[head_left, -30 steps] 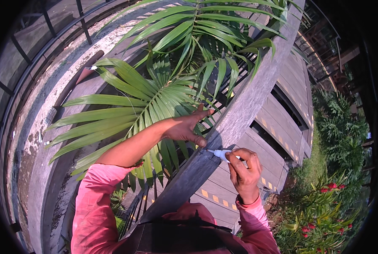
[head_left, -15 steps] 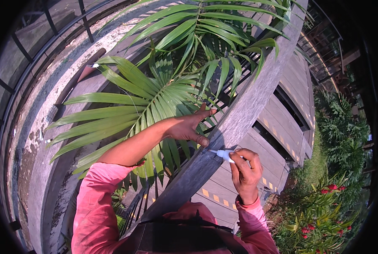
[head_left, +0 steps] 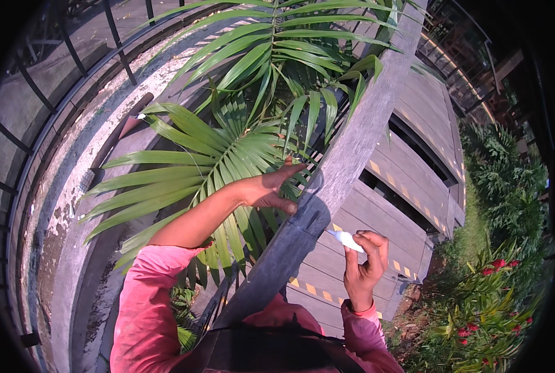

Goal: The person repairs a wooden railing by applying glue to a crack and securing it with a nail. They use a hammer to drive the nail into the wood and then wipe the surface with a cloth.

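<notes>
The left hand lies open on a palm leaf, just left of the grey rail. The right hand is on the rail's other side, pinching one small white piece that points up-left toward the rail. Two hands, one rail.

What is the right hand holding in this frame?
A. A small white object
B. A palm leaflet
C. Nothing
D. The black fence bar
A: the right hand pinches a small white object in its fingers beside the grey rail, while the left hand is among the palm leaves.
</notes>
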A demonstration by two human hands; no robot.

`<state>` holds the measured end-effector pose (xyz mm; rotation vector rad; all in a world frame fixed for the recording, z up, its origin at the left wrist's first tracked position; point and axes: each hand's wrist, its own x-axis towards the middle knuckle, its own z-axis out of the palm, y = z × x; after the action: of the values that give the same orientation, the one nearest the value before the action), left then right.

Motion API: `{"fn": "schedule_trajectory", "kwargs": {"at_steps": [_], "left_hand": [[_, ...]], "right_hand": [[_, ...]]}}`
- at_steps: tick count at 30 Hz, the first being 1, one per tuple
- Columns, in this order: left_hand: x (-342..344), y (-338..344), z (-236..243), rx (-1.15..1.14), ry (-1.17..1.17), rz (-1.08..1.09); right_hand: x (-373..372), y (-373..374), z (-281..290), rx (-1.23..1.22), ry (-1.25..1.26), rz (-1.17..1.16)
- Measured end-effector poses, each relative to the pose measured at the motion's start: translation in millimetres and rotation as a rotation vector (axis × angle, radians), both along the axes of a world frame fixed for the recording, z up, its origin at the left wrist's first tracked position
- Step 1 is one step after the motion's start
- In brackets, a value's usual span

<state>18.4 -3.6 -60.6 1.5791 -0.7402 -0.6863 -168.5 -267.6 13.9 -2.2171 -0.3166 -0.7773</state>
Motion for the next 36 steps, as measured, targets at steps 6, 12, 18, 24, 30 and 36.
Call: {"fn": "schedule_trajectory", "kwargs": {"at_steps": [6,12,18,24,30,36], "left_hand": [[2.2,2.7,2.3,0.011,-0.05,0.006],[-6.1,3.3,7.7,0.048,-0.085,0.027],[-7.1,5.0,16.3,0.124,-0.112,0.058],[-9.6,6.4,17.1,0.177,-0.188,0.127],[-8.8,5.1,17.8,0.191,-0.229,0.117],[-17.0,3.4,24.7,0.127,-0.157,0.12]], "right_hand": [[-28.3,-4.9,-2.4,0.049,0.001,-0.068],[-43.5,-2.2,-9.7,0.066,0.012,-0.102],[-46.2,4.7,-7.1,0.047,-0.011,-0.103],[-8.9,18.3,-0.6,-0.168,-0.071,-0.02],[12.2,27.4,-7.5,-0.25,-0.094,0.031],[18.3,29.6,-12.6,-0.234,-0.092,0.029]]}}
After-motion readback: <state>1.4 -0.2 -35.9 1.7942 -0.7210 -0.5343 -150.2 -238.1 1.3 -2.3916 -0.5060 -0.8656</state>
